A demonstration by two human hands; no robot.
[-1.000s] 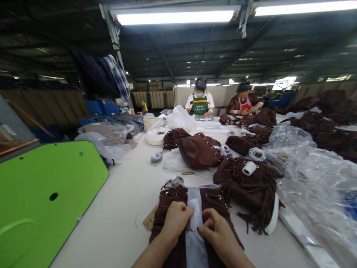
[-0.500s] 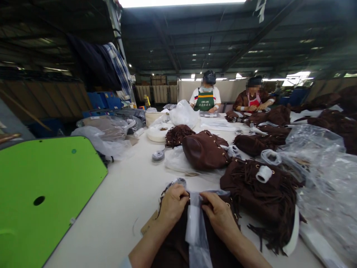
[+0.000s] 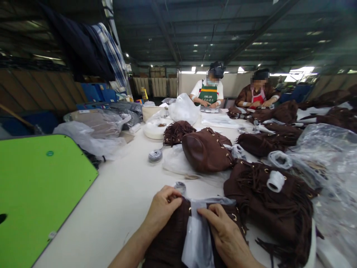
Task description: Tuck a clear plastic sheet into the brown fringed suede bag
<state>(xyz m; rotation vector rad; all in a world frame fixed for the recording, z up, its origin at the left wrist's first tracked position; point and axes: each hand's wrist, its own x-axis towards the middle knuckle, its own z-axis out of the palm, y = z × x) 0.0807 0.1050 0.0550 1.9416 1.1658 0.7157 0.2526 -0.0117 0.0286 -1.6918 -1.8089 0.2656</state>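
Note:
A brown fringed suede bag (image 3: 170, 245) lies on the white table (image 3: 122, 201) at the near edge, with a strip of clear plastic wrap (image 3: 196, 238) running down its middle. My left hand (image 3: 161, 208) grips the bag's top edge left of the strip. My right hand (image 3: 223, 232) pinches the plastic strip against the bag near its top. A small metal ring of the bag shows just beyond my left fingers.
More brown fringed bags (image 3: 275, 208) and a smooth brown bag (image 3: 206, 150) lie beyond. Clear plastic sheets (image 3: 331, 163) pile at right. A green panel (image 3: 36, 190) stands at left. A tape roll (image 3: 155, 155) sits mid-table. Two people (image 3: 209, 93) work at the far end.
Both my hands have slid up the bag from its middle to its top edge. The view has tilted so the bag sits lower in the picture.

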